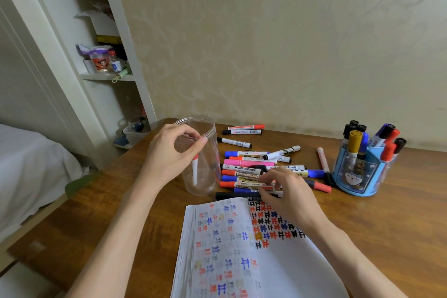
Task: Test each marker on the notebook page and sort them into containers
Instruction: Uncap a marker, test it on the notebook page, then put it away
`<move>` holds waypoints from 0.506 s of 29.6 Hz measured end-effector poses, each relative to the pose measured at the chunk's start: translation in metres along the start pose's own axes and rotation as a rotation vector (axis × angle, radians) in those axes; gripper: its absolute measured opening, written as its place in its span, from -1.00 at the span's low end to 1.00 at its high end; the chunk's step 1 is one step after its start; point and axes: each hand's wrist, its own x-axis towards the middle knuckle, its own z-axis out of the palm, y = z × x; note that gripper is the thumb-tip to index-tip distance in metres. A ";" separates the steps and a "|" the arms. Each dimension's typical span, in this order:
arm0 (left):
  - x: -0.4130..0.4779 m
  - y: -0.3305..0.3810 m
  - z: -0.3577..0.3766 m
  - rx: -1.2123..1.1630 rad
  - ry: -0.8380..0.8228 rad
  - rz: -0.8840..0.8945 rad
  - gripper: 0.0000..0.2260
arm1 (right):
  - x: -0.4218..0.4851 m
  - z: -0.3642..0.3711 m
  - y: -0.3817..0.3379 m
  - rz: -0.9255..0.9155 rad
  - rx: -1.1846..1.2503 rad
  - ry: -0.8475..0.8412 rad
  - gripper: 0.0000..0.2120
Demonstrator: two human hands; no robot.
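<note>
Patterned wallpaper [266,43] backs the wooden surface [399,225]; a shelf [106,76] and a bed [29,164] stand at the left. The left hand [169,150] pinches the clear jar [205,176] at its rim, one red-capped marker [194,172] inside. The right hand [287,191] curls on a half-hidden marker [254,185] in the pile [246,167]. The notebook [278,261] is cut off below.

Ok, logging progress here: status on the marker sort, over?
Left hand pinches clear jar rim, one red-capped marker inside. Right hand grips next marker in pile. Nothing in the way.
</note>
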 end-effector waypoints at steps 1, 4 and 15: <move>0.000 0.001 0.001 0.005 -0.002 -0.009 -0.85 | -0.001 0.001 0.001 -0.020 -0.046 -0.003 -0.76; 0.000 0.000 0.002 0.011 -0.002 -0.008 -0.84 | -0.001 0.002 0.000 -0.044 -0.131 0.011 -0.70; -0.017 0.002 0.012 -0.098 0.185 0.107 -0.77 | 0.000 0.002 0.002 0.059 -0.099 -0.001 -0.79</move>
